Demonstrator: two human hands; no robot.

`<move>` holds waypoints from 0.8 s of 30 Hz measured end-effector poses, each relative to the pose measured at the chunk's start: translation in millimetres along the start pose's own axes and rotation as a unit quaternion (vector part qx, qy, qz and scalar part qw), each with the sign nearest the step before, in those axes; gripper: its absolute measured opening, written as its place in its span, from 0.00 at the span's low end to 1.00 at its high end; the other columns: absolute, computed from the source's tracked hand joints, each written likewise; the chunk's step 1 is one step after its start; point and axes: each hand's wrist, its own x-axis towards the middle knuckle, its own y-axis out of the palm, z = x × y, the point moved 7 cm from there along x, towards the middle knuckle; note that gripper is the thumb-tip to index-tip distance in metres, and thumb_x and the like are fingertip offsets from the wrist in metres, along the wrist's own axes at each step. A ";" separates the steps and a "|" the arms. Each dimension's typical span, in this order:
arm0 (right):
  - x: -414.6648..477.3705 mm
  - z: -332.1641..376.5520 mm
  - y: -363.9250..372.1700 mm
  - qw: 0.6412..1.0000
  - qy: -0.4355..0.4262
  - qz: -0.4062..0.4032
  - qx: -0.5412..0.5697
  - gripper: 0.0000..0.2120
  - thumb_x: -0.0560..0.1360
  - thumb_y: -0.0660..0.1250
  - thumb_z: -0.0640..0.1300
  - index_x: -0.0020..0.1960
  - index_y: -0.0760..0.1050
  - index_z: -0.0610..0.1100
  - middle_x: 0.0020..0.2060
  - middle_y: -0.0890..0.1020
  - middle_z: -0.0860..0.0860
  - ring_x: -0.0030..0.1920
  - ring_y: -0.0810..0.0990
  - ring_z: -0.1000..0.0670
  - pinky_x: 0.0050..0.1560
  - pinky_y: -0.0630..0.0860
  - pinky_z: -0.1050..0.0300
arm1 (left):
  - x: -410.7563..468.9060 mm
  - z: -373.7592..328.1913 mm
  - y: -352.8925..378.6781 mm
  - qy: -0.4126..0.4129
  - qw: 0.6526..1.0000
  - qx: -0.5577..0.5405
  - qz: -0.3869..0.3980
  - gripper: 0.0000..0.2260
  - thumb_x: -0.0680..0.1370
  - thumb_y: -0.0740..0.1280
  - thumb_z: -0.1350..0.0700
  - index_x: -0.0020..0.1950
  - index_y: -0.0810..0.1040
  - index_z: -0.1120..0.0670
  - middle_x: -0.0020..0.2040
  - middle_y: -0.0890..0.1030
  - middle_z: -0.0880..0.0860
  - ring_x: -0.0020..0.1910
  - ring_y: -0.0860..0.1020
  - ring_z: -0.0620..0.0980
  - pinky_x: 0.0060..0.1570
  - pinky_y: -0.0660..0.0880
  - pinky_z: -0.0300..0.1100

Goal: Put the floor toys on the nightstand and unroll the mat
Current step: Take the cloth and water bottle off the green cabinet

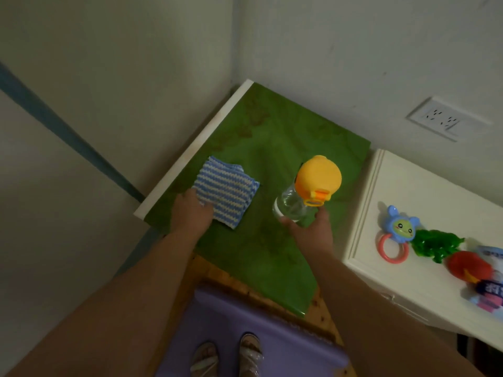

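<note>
Standing on purple mat (245,317) on floor. Touching striped cloth (231,191) with left hand (190,213), grasp unclear. Clutching orange-capped bottle (291,205) in right hand (313,229) over green tabletop (272,137). Showing rattle (400,229), green toy (435,244), red toy (471,265) sitting on white nightstand (408,186).

1. Cut off by the right edge: the nightstand (408,191) and a blue-and-pink packet (490,295), with print too blurred to read.
2. Blurred past telling its shape: the red toy (469,265).
3. Hidden at the striped cloth (228,191): fingertips of the left hand (190,213), over or under unclear.
4. Hidden behind the bottle (291,205): most fingers of the right hand (313,232).
5. Cropped at the bottom edge: the purple mat (245,322) and sandalled feet (204,357).
</note>
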 end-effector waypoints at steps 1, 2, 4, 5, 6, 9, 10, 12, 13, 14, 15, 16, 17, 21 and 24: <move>3.1 0.1 1.3 1.000 -0.009 -0.004 0.008 0.43 0.63 0.78 0.51 0.71 0.60 0.43 0.67 0.71 0.44 0.66 0.70 0.43 0.63 0.70 0.49 | 6.3 0.3 -0.6 -0.008 1.000 0.015 -0.016 0.16 0.76 0.64 0.55 0.62 0.71 0.58 0.60 0.73 0.62 0.60 0.72 0.60 0.56 0.71 0.49; 6.7 1.0 2.6 1.000 -0.025 -0.008 0.015 0.43 0.62 0.78 0.50 0.70 0.62 0.43 0.65 0.72 0.47 0.65 0.71 0.45 0.61 0.70 0.52 | 13.2 1.4 0.3 -0.019 0.999 0.031 -0.027 0.19 0.75 0.65 0.53 0.64 0.69 0.58 0.62 0.72 0.62 0.61 0.71 0.61 0.59 0.70 0.51; 15.2 5.9 4.6 0.997 -0.066 -0.020 0.042 0.40 0.60 0.80 0.47 0.67 0.66 0.43 0.59 0.75 0.52 0.60 0.73 0.49 0.54 0.68 0.59 | 27.4 1.8 6.1 -0.031 0.998 0.040 -0.026 0.23 0.74 0.66 0.52 0.66 0.67 0.59 0.63 0.72 0.62 0.62 0.71 0.61 0.61 0.71 0.54; 16.9 9.5 3.6 0.995 -0.080 -0.027 0.057 0.39 0.59 0.80 0.46 0.66 0.67 0.43 0.56 0.75 0.53 0.57 0.73 0.51 0.52 0.67 0.61 | 31.5 0.4 8.6 -0.031 0.999 0.041 -0.018 0.23 0.74 0.66 0.52 0.66 0.67 0.59 0.63 0.72 0.62 0.62 0.71 0.61 0.61 0.71 0.55; 19.3 11.6 3.6 0.993 -0.084 -0.030 0.073 0.38 0.59 0.80 0.45 0.65 0.68 0.43 0.56 0.76 0.53 0.56 0.73 0.52 0.51 0.67 0.61 | 35.3 -0.2 12.1 -0.033 0.998 0.048 -0.010 0.24 0.74 0.67 0.51 0.65 0.67 0.60 0.63 0.72 0.62 0.62 0.71 0.61 0.60 0.71 0.55; 25.4 12.3 9.1 0.991 -0.075 -0.016 0.105 0.38 0.60 0.80 0.44 0.66 0.67 0.43 0.58 0.78 0.50 0.56 0.76 0.51 0.52 0.70 0.59 | 42.7 3.3 18.9 -0.066 0.994 0.090 -0.009 0.21 0.73 0.68 0.52 0.61 0.70 0.60 0.60 0.74 0.61 0.59 0.73 0.61 0.56 0.74 0.52; 26.4 13.0 9.6 0.991 -0.077 -0.014 0.111 0.38 0.60 0.80 0.43 0.66 0.67 0.43 0.58 0.79 0.49 0.56 0.77 0.50 0.52 0.71 0.58 | 43.0 5.2 20.7 -0.081 0.992 0.098 -0.006 0.17 0.73 0.66 0.53 0.58 0.72 0.60 0.58 0.76 0.61 0.57 0.75 0.60 0.52 0.74 0.49; 27.9 16.3 9.9 0.991 -0.084 -0.006 0.106 0.36 0.61 0.79 0.42 0.66 0.68 0.42 0.57 0.80 0.48 0.55 0.78 0.48 0.53 0.73 0.56 | 41.6 4.4 25.2 -0.092 0.991 0.099 0.010 0.11 0.76 0.62 0.55 0.53 0.75 0.60 0.55 0.78 0.60 0.53 0.77 0.58 0.46 0.72 0.45; 27.4 15.9 9.2 0.992 -0.084 -0.001 0.095 0.36 0.61 0.79 0.43 0.65 0.69 0.42 0.57 0.80 0.48 0.55 0.78 0.48 0.53 0.74 0.55 | 39.0 2.5 27.2 -0.085 0.992 0.090 0.014 0.10 0.77 0.61 0.56 0.51 0.77 0.61 0.54 0.79 0.61 0.51 0.77 0.58 0.43 0.70 0.44; 26.7 15.2 8.0 0.993 -0.081 -0.002 0.088 0.36 0.61 0.79 0.43 0.65 0.69 0.42 0.56 0.80 0.49 0.53 0.78 0.49 0.51 0.74 0.56 | 36.9 -0.7 27.9 -0.072 0.995 0.075 0.011 0.09 0.76 0.61 0.58 0.49 0.77 0.62 0.53 0.79 0.62 0.49 0.77 0.59 0.42 0.69 0.44; 23.3 15.5 5.7 0.993 -0.080 -0.005 0.086 0.36 0.61 0.79 0.43 0.65 0.69 0.42 0.55 0.80 0.51 0.52 0.78 0.51 0.49 0.72 0.58 | 31.8 -2.0 26.0 -0.064 0.997 0.044 0.004 0.08 0.76 0.62 0.58 0.49 0.77 0.62 0.53 0.79 0.63 0.48 0.77 0.59 0.41 0.68 0.44; 21.1 14.7 3.7 0.993 -0.077 -0.011 0.090 0.36 0.61 0.79 0.43 0.65 0.69 0.43 0.54 0.80 0.51 0.51 0.78 0.51 0.48 0.71 0.59 | 27.5 -3.3 25.1 -0.063 0.998 0.006 0.000 0.08 0.75 0.62 0.59 0.50 0.76 0.62 0.54 0.79 0.63 0.48 0.76 0.59 0.41 0.68 0.44; 17.6 14.4 2.4 0.993 -0.075 -0.014 0.096 0.36 0.61 0.79 0.42 0.65 0.68 0.43 0.54 0.80 0.51 0.52 0.78 0.50 0.48 0.70 0.59 | 22.1 -2.6 23.2 -0.071 0.997 -0.036 0.000 0.10 0.75 0.63 0.59 0.53 0.75 0.62 0.55 0.78 0.63 0.50 0.76 0.59 0.43 0.69 0.44; -2.3 24.9 0.0 0.992 -0.091 0.000 0.084 0.36 0.61 0.79 0.42 0.65 0.68 0.41 0.56 0.80 0.46 0.55 0.78 0.45 0.51 0.73 0.55 | -5.2 4.0 6.4 -0.086 0.986 -0.142 0.021 0.16 0.74 0.65 0.61 0.61 0.71 0.60 0.59 0.76 0.60 0.56 0.75 0.58 0.48 0.71 0.45; -19.1 44.6 -2.3 0.991 -0.120 0.015 0.059 0.35 0.61 0.79 0.42 0.64 0.69 0.38 0.56 0.80 0.44 0.55 0.78 0.44 0.52 0.74 0.53 | -28.2 10.9 -18.7 -0.083 0.978 -0.191 0.000 0.15 0.75 0.66 0.60 0.61 0.71 0.58 0.59 0.76 0.59 0.53 0.75 0.55 0.47 0.70 0.44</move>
